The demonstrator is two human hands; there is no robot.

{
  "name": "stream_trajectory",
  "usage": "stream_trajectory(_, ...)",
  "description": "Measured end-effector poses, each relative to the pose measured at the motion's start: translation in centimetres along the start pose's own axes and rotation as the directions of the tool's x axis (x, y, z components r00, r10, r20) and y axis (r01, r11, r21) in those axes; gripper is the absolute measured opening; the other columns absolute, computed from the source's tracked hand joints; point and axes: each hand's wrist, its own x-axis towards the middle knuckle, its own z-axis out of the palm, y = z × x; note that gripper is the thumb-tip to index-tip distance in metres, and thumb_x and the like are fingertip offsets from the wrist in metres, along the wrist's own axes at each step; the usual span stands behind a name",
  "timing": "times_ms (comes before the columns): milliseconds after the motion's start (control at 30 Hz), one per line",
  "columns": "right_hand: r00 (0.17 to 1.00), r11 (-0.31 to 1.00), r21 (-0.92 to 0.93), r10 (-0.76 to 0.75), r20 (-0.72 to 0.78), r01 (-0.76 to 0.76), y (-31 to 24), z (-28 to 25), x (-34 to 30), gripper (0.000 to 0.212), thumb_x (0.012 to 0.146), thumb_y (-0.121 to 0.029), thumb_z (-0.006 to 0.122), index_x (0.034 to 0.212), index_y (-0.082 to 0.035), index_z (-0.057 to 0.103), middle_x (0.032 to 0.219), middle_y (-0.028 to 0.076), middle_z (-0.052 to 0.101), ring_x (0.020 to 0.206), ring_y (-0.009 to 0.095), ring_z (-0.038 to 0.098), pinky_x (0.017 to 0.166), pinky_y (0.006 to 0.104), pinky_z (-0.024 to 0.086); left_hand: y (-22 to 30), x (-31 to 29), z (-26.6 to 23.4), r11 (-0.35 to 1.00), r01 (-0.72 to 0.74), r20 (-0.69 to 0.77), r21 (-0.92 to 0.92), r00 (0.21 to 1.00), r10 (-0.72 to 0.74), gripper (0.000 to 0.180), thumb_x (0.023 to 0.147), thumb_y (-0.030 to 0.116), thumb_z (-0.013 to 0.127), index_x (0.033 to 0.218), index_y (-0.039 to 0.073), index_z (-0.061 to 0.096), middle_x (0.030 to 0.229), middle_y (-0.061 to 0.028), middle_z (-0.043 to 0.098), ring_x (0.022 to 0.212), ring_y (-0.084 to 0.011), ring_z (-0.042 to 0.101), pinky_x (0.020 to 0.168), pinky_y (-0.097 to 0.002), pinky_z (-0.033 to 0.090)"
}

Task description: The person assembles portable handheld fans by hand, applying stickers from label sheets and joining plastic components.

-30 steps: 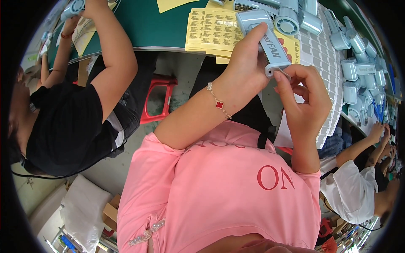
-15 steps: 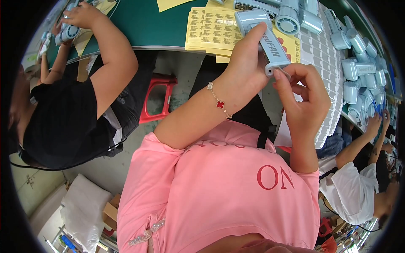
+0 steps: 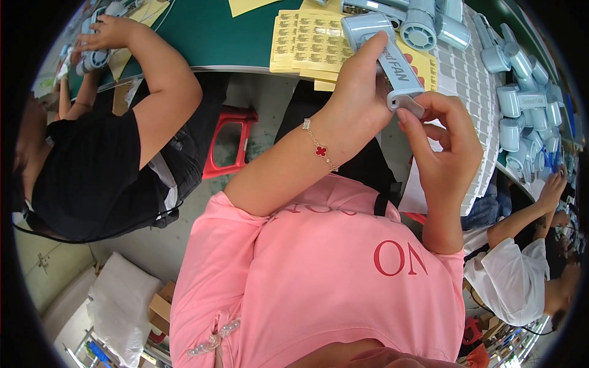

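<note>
A light blue handheld fan [image 3: 392, 67] lies in my left hand [image 3: 359, 101], tilted, its lower end toward me. The left fingers wrap round its body and the thumb rests along its front. Against that lower end, my right hand [image 3: 453, 138] pinches a small thin grey sticker [image 3: 413, 106] between thumb and forefinger. The sticker's far edge meets the rim of the fan's end; how much of it adheres I cannot tell.
Yellow label sheets [image 3: 304, 52] lie behind the fan on the green table [image 3: 211, 37]. White sheets with grey stickers [image 3: 481, 92] spread at right, beside piled light blue fans [image 3: 531, 101]. People work on both sides; a red stool [image 3: 230, 138] stands at left.
My right fingers have shifted slightly, and more of the grey sticker shows at the fan's end. The fan stays nearly still. The neighbours' hands have moved.
</note>
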Motion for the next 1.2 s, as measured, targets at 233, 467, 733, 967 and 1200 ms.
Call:
stream_trajectory(233,1.000,0.999,-0.031,-0.010,-0.029,0.009,0.2,0.1,0.0,0.017,0.073,0.003,0.067,0.088,0.000,0.059,0.079,0.006,0.058,0.068,0.012,0.060,0.058,0.0220,0.052,0.0,-0.1,0.1,1.000,-0.006,0.001,-0.018,1.000,0.006,0.036,0.091,0.025,0.050,0.110,-0.003,0.040,0.093,-0.0162,0.051,0.082,-0.0257,0.054,0.072,-0.0390,0.050)
stream_trajectory(467,0.998,1.000,0.003,0.018,-0.068,-0.017,0.5,0.6,-0.3,0.017,0.073,0.003,0.067,0.088,0.000,0.059,0.079,0.007,0.059,0.070,0.013,0.061,0.058,0.0232,0.053,0.0,0.0,0.2,1.000,0.002,-0.033,-0.029,0.999,-0.003,0.035,0.091,0.025,0.049,0.109,-0.004,0.040,0.092,-0.0159,0.050,0.080,-0.0256,0.053,0.071,-0.0388,0.049)
stream_trajectory(733,0.998,0.999,-0.039,0.006,-0.062,-0.008,0.5,0.9,-0.3,0.017,0.078,0.002,0.066,0.093,0.005,0.058,0.083,0.005,0.058,0.074,0.008,0.057,0.063,0.0205,0.054,-0.1,0.2,-0.2,0.998,-0.005,-0.042,-0.055,0.999,0.002,0.034,0.091,0.025,0.049,0.108,-0.003,0.041,0.091,-0.0154,0.050,0.080,-0.0254,0.052,0.070,-0.0390,0.049)
stream_trajectory(967,0.985,1.000,0.013,-0.015,-0.174,0.018,1.1,1.6,-0.3,0.015,0.074,0.000,0.068,0.087,-0.001,0.061,0.078,0.006,0.060,0.068,0.011,0.060,0.056,0.0221,0.052,0.1,-0.1,0.3,0.998,-0.014,-0.046,-0.063,0.999,0.011,0.034,0.090,0.024,0.051,0.109,-0.002,0.041,0.093,-0.0158,0.051,0.082,-0.0259,0.053,0.072,-0.0398,0.049)
stream_trajectory(1200,0.980,1.000,-0.005,0.006,-0.199,-0.007,0.9,1.8,-0.4,0.020,0.073,-0.002,0.070,0.091,-0.002,0.060,0.079,0.005,0.060,0.067,0.011,0.059,0.056,0.0217,0.050,0.3,-0.3,0.3,0.998,-0.011,-0.055,-0.054,0.998,0.008,0.033,0.090,0.024,0.052,0.109,-0.001,0.041,0.094,-0.0162,0.052,0.084,-0.0262,0.053,0.071,-0.0408,0.050)
